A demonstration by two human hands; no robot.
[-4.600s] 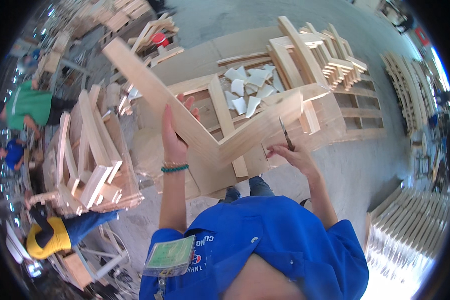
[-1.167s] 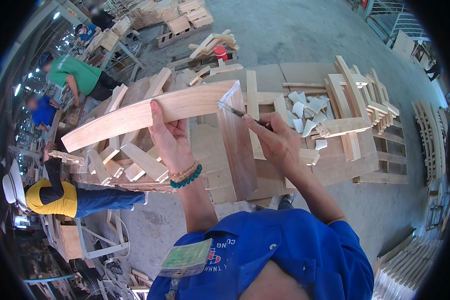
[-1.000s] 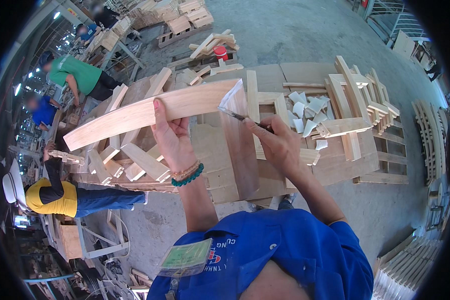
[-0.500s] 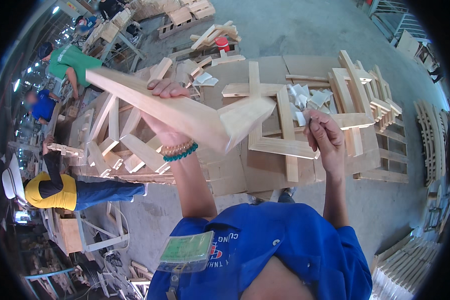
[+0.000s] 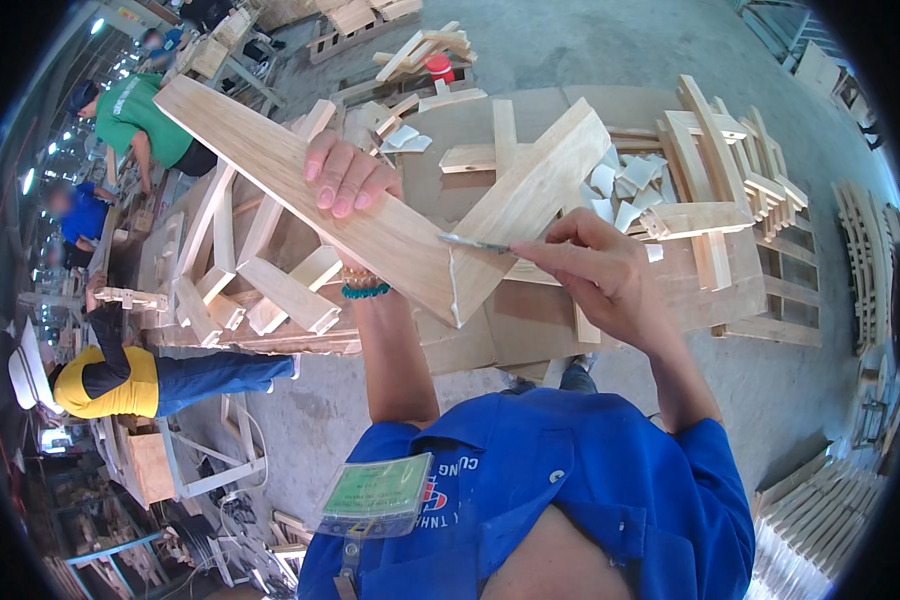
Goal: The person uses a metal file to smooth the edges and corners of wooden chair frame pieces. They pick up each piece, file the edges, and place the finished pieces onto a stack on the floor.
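My left hand [image 5: 350, 178] is closed around one arm of an angled wooden frame piece [image 5: 255, 155], raised above the worktable. Its two pale boards meet in a V, and a white glue-like line [image 5: 454, 285] runs along their joint. Between the thumb and fingers of my right hand [image 5: 610, 270] is a thin, flat metal tool like a small spatula [image 5: 478, 243]. Its tip touches the wood at the upper end of that line. Beyond the right hand, white scraps [image 5: 638, 178] lie in a loose pile on the table.
Cardboard [image 5: 450, 345] covers the worktable. Angled wooden pieces [image 5: 290, 290] lie at its left, and assembled frames [image 5: 710, 165] are stacked at its right. A red container [image 5: 439, 68] stands beyond. At the left are a person in yellow [image 5: 110, 380] and a person in green [image 5: 145, 120].
The wooden piece has turned so its broad face and joint show. My right hand has moved left from near the white scraps, bringing the metal tool onto the joint.
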